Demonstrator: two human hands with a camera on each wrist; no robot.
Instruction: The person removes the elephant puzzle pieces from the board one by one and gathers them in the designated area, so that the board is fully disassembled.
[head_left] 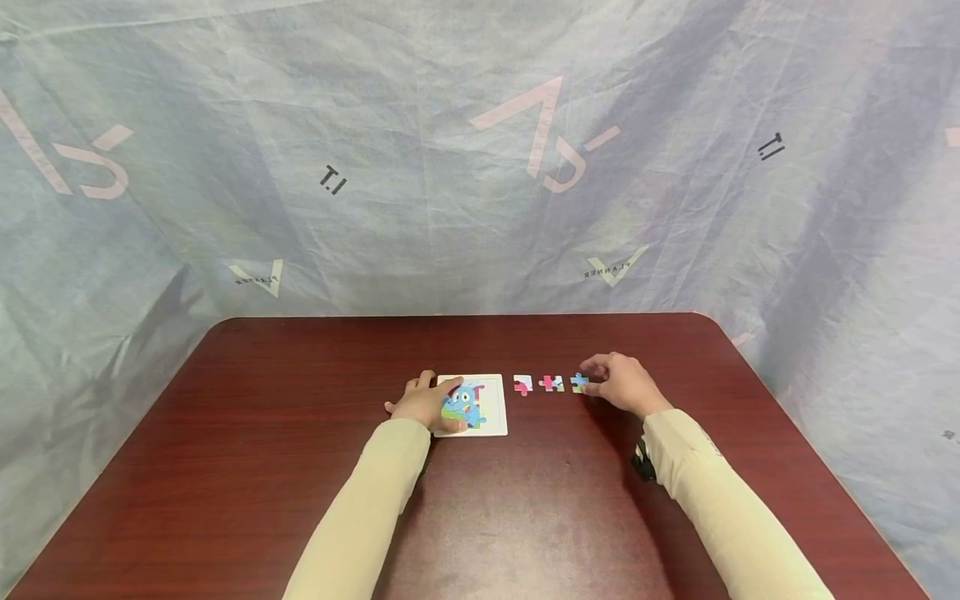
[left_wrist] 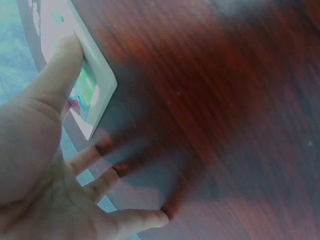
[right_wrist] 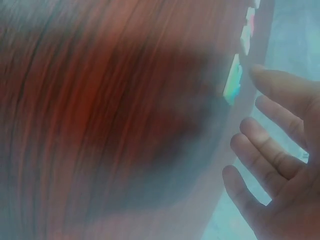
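A white puzzle tray point(head_left: 493, 408) lies flat on the table, with a picture of a blue cartoon creature point(head_left: 463, 402) filling its left part. Over the tray's left side lies my left hand point(head_left: 423, 406); its thumb rests on the tray, and the other fingers spread out, some touching the table in the left wrist view. Three loose jigsaw pieces form a row to the right: a pink and white piece point(head_left: 522, 384), a pink one with white point(head_left: 551, 383) and a blue-green one point(head_left: 578, 382). Beside the blue-green piece hovers my right hand point(head_left: 626, 385), fingers loosely bent, holding nothing.
The dark red wooden table point(head_left: 300, 375) has rounded far corners. Behind it and at both sides hangs a pale grey printed cloth point(head_left: 427, 167). A black band point(head_left: 642, 462) shows at the right wrist, under the cream sleeve.
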